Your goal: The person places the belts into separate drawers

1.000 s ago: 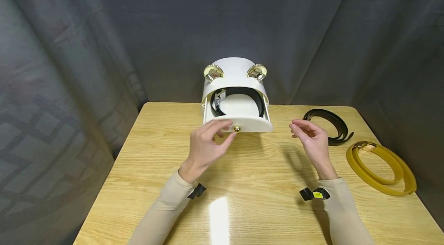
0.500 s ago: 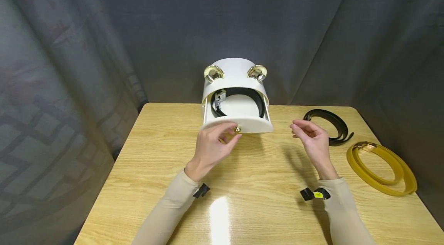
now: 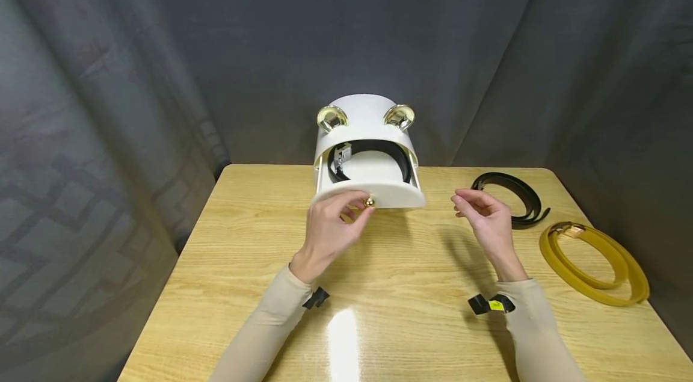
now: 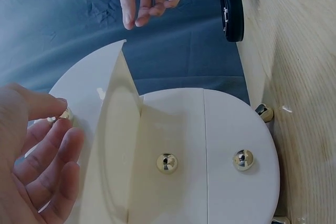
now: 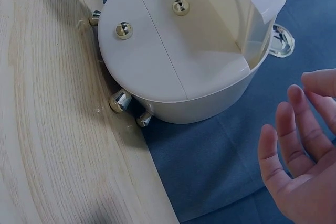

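A white drawer box [image 3: 365, 120] with two gold ear-like pieces stands at the back of the table. Its top drawer [image 3: 397, 197] is pulled out, and a coiled black belt [image 3: 403, 160] with a silver buckle lies inside. My left hand [image 3: 331, 228] pinches the drawer's small gold knob [image 3: 370, 202] between thumb and finger; the left wrist view shows this grip [image 4: 65, 114] from the side. Over the table to the right, my right hand [image 3: 487, 222] holds nothing, its fingers loosely bent. The right wrist view has the same hand [image 5: 307, 150] beside the box, apart from it.
On the right lie a second coiled black belt [image 3: 522, 189], just behind my right hand, and a coiled mustard-yellow belt [image 3: 595, 295] near the table's right edge. Two lower drawers with gold knobs [image 4: 167, 163] are closed. Grey curtain [image 3: 346, 27] surrounds the wooden table [image 3: 411, 322].
My left hand has shifted slightly right, its fingertips closing around the knob. The drawer and my right hand stay practically where they were; the head view has tilted a little.
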Demonstrator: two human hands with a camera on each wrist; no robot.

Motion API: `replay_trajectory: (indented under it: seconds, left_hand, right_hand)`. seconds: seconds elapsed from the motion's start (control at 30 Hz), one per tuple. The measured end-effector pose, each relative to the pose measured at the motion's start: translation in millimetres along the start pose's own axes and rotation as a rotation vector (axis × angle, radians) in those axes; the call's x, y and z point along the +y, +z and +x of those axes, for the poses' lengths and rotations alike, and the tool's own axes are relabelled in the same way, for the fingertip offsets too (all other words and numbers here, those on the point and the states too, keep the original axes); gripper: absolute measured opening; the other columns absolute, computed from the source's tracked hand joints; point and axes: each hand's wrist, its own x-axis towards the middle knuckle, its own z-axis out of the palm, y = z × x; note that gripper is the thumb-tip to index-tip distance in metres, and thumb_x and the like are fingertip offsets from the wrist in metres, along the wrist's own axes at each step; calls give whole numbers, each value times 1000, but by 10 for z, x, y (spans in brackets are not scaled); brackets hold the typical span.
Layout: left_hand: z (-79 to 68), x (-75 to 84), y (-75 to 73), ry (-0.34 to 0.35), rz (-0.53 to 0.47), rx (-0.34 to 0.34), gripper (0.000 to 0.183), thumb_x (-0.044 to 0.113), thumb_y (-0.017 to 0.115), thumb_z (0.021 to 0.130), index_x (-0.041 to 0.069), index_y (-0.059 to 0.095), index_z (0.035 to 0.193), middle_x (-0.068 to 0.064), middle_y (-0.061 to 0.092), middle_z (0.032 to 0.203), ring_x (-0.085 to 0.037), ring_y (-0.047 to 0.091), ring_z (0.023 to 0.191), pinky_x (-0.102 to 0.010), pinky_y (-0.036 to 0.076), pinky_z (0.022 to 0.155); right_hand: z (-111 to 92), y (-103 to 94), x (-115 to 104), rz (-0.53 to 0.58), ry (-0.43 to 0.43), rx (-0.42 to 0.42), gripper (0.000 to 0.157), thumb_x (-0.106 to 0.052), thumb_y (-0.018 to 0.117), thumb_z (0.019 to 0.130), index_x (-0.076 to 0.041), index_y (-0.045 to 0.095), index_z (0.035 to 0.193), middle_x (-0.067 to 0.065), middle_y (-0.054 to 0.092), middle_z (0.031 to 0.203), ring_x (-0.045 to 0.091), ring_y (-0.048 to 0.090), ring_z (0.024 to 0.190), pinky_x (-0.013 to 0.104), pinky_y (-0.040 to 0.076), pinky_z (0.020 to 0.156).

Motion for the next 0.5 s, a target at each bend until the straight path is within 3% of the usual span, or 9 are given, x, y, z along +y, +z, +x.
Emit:
replay_trajectory:
  seconds: [0.17, 0.5]
  left_hand:
    - [19, -3, -11, -16, -21, -3, 19, 8, 85, 86, 4, 80, 104, -9, 81, 87, -15, 74, 62, -19, 60, 59]
    - [104, -48, -6, -11, 5, -16, 20, 10, 86, 87, 5, 80, 105, -7, 81, 86, -14, 74, 63, -18, 60, 62]
  right_hand:
    - [-7, -3, 2, -14, -1, 0, 13, 2, 74, 97, 4, 78, 109, -11, 79, 89, 8, 73, 75, 18, 61, 69]
    - [-1, 15, 25, -3, 19, -4, 13, 1, 75, 97, 7, 77, 108, -11, 79, 88, 6, 72, 73, 18, 60, 69]
